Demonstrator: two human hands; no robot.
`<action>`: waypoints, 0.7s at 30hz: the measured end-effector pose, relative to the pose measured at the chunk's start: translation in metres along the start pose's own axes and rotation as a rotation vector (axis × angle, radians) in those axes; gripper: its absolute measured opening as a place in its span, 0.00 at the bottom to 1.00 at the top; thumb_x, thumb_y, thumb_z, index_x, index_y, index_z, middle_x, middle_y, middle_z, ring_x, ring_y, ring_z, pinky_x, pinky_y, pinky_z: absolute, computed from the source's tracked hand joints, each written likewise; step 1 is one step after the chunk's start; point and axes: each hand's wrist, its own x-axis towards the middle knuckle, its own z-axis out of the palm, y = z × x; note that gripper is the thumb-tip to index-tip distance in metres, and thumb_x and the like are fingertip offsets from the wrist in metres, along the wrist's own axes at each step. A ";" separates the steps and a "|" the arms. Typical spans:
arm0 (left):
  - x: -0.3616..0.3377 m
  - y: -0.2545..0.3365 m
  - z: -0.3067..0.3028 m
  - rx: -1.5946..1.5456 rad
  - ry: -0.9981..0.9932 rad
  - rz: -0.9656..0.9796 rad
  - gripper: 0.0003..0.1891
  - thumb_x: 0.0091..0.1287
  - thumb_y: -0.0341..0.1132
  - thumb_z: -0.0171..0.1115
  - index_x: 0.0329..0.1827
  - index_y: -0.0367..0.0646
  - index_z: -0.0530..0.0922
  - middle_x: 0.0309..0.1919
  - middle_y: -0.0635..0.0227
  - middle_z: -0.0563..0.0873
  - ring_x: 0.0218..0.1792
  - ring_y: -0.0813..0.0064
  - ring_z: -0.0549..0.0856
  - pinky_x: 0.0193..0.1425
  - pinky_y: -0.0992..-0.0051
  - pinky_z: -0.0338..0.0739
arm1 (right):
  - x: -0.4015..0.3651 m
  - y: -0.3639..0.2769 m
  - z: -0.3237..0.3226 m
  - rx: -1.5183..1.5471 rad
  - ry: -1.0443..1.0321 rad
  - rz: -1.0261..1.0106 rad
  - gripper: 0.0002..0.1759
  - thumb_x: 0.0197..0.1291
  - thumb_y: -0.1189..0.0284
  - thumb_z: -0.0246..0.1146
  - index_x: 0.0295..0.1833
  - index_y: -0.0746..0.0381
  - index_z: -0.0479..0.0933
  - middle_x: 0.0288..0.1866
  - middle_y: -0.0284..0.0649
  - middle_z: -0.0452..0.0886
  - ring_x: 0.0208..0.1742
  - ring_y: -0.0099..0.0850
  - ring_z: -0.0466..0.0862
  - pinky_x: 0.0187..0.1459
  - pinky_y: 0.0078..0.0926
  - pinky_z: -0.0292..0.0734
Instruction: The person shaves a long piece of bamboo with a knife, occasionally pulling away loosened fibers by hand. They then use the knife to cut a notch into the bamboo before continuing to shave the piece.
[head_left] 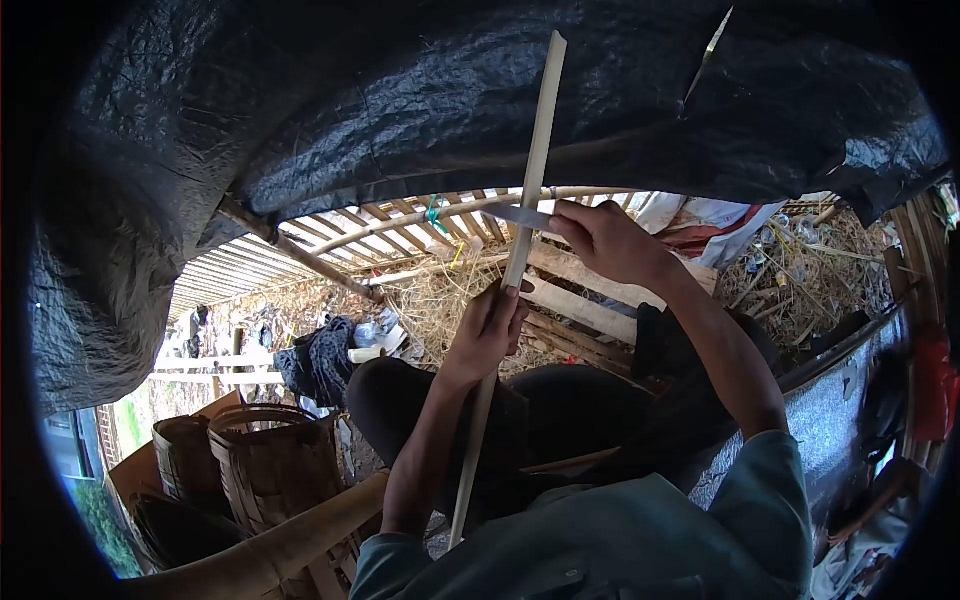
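Note:
A long, pale strip that looks like split bamboo [541,140] stands steeply in front of me, its lower end reaching down by my torso. My left hand [490,325] is closed around it below its middle. Higher up, my right hand [605,240] grips a knife, its handle hidden in the fist. The knife's blade [517,214] points left and lies across the strip, seemingly touching it. My bent knees are below the hands.
Black plastic sheeting [400,110] hangs across the top. Woven bamboo baskets [275,460] stand at lower left, beside a thick bamboo pole [270,545]. Wooden planks [590,305] and straw [440,310] cover the ground ahead. A slatted bamboo fence [240,270] runs behind.

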 end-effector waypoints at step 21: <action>-0.002 0.009 -0.010 -0.171 0.035 -0.018 0.23 0.73 0.50 0.48 0.48 0.34 0.77 0.30 0.67 0.78 0.30 0.77 0.76 0.36 0.75 0.72 | -0.012 -0.003 0.016 -0.162 0.136 -0.197 0.09 0.68 0.66 0.56 0.43 0.62 0.72 0.16 0.46 0.75 0.19 0.47 0.79 0.23 0.42 0.71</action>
